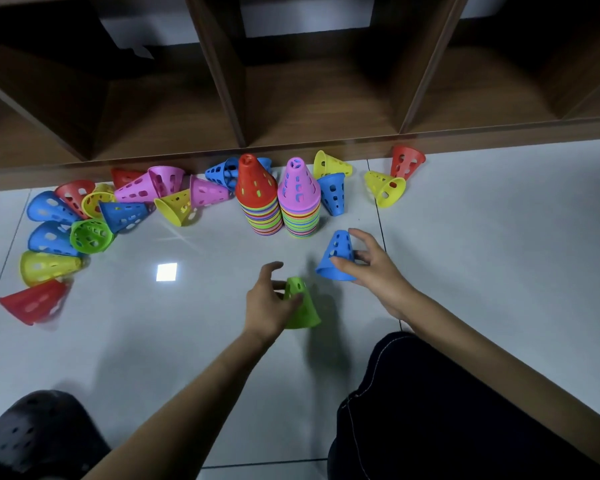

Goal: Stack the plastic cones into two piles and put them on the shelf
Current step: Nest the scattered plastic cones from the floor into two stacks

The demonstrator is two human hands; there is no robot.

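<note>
Two piles of stacked cones stand side by side on the white floor, one topped red (256, 188) and one topped pink (298, 192). My left hand (269, 301) grips a green cone (300, 308) held upright just in front of the piles. My right hand (371, 263) holds a blue cone (338, 254) by its lower part, tilted, to the right of the green one. Several loose cones in red, blue, yellow, pink and green (90, 235) lie scattered at the left. The wooden shelf (312, 98) runs along the far side.
A blue cone (333, 194), two yellow cones (385, 187) and a red cone (406, 162) lie by the shelf base at right. My dark-trousered knee (430, 393) is at the lower right and a dark shoe (39, 431) at the lower left.
</note>
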